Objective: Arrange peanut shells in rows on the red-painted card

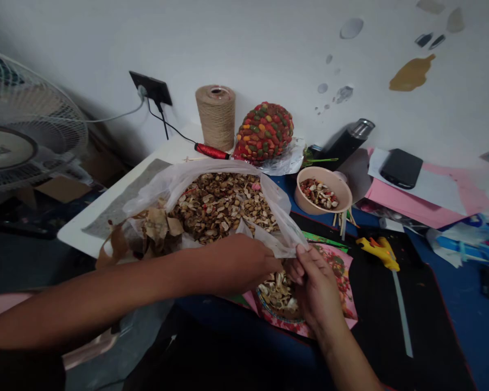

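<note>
Plastic bag point(276, 198), wide open and full of dry shells point(215, 206), sits on the left side of the tabletop point(79, 228). The right hand point(318, 282) pinches the bag's near edge. The left hand point(244, 263) is curled right beside it at the same edge; its fingertips are hidden, so I cannot tell if they are shut on the bag. Under the hands, by the front edge, a round dish point(269, 312) of shell bits sits on pink spotty paper point(346, 288). Brown dry leaves point(157, 225) are at the bag's left side. To the right, a yellow tool point(378, 251) lies on a black mat point(383, 304). Behind the mat is a pale bowl point(342, 198) with nut-like bits in it. Near the back edge are a roll of string point(215, 117), a bumpy red, green and orange ball point(264, 130) and a black flask point(348, 141), tilted.
</note>
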Demonstrator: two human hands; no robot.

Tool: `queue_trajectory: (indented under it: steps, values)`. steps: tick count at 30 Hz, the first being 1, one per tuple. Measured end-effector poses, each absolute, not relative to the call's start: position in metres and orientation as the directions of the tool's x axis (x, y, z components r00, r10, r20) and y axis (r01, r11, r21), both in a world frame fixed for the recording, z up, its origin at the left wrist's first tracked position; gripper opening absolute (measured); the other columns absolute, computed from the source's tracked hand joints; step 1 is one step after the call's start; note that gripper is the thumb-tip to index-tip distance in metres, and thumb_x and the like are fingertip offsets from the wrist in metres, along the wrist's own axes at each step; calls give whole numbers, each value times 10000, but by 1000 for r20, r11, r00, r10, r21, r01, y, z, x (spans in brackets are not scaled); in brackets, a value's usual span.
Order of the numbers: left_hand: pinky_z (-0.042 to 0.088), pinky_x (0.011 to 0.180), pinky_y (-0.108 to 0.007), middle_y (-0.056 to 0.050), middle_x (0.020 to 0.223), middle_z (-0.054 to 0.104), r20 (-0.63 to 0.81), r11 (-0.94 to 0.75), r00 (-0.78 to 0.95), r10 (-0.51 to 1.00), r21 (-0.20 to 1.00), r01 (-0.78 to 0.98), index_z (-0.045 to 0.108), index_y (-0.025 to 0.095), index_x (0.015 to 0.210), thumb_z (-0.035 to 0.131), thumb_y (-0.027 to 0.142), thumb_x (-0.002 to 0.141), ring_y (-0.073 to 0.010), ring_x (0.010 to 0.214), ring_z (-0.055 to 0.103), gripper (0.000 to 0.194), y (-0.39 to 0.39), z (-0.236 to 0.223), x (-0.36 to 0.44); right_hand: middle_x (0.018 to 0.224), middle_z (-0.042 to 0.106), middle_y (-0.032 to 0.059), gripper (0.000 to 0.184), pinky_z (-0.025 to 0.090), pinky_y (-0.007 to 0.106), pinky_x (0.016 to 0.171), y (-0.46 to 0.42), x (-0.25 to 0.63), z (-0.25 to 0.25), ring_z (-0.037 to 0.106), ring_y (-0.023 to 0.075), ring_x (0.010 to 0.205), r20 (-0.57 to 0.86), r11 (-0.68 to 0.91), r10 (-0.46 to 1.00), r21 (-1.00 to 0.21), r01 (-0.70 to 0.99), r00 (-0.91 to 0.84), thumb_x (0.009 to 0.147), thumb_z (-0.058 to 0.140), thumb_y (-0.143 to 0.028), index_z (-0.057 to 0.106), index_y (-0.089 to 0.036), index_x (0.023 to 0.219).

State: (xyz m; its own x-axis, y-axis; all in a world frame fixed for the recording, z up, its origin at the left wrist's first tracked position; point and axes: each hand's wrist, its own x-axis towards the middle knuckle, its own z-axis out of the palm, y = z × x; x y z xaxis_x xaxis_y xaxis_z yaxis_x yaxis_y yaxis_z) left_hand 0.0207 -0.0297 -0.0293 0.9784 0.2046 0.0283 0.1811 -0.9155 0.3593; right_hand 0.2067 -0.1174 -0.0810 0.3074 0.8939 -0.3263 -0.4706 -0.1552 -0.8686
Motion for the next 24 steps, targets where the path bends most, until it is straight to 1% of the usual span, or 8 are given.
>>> queue_trajectory:
  steps: [5,8,10,13,15,17,21,24]
  values:
    - [531,705,-331,-51,1070,803,-12,-903,993,121,415,115,720,220,1082,653,191,1033,-212,937,755,88,-39,-30,26,573,396,-82,407,232,235,497,-118,204,-81,291,74,514,-327,-159,894,-871,-465,307,783,960,-512,699,-201,804]
    - [527,728,-314,-51,1060,797,-32,-893,994,107,437,110,724,229,1045,619,196,1049,-205,954,747,110,-38,-23,25,570,379,-90,412,223,234,487,-120,209,-79,278,72,504,-325,-152,891,-872,-465,318,766,971,-514,702,-207,823]
    - [525,758,-302,-44,1048,799,-31,-870,987,156,469,152,737,234,1067,617,210,1052,-201,951,744,124,-28,-18,20,570,371,-93,412,224,234,482,-121,212,-79,277,71,496,-320,-147,890,-875,-461,324,764,971,-514,699,-212,834]
    - [525,842,-291,-38,1061,804,-20,-820,938,347,479,313,760,237,1131,621,231,1054,-199,988,744,159,-4,-18,10,575,377,-92,406,217,233,480,-122,214,-79,277,67,494,-319,-143,890,-873,-466,325,764,971,-509,712,-206,840]
    - [521,938,-313,-58,1116,795,-20,-816,900,435,415,403,768,226,1168,624,221,1043,-219,1072,731,191,16,-25,5,578,385,-89,397,208,231,484,-123,213,-79,277,63,499,-321,-141,893,-866,-479,317,766,973,-502,733,-197,851]
    - [502,1034,-353,-81,1167,778,-33,-843,895,445,321,431,773,212,1180,609,187,1029,-245,1157,701,224,35,-36,1,578,390,-88,384,205,230,490,-122,212,-78,280,62,503,-319,-135,896,-860,-492,310,773,973,-489,745,-193,864]
    - [494,1066,-397,-111,1159,759,-23,-855,867,498,150,496,771,191,1179,532,190,1047,-270,1154,683,273,63,-55,0,571,395,-88,383,202,229,491,-122,211,-75,275,63,504,-310,-127,899,-860,-493,308,779,971,-486,740,-192,858]
    - [487,1096,-416,-126,1237,752,-41,-889,891,452,64,454,749,203,1276,559,251,1047,-294,1218,668,302,76,-61,-2,571,385,-91,406,206,226,487,-124,212,-74,273,63,502,-309,-132,900,-866,-483,308,764,976,-508,728,-197,843]
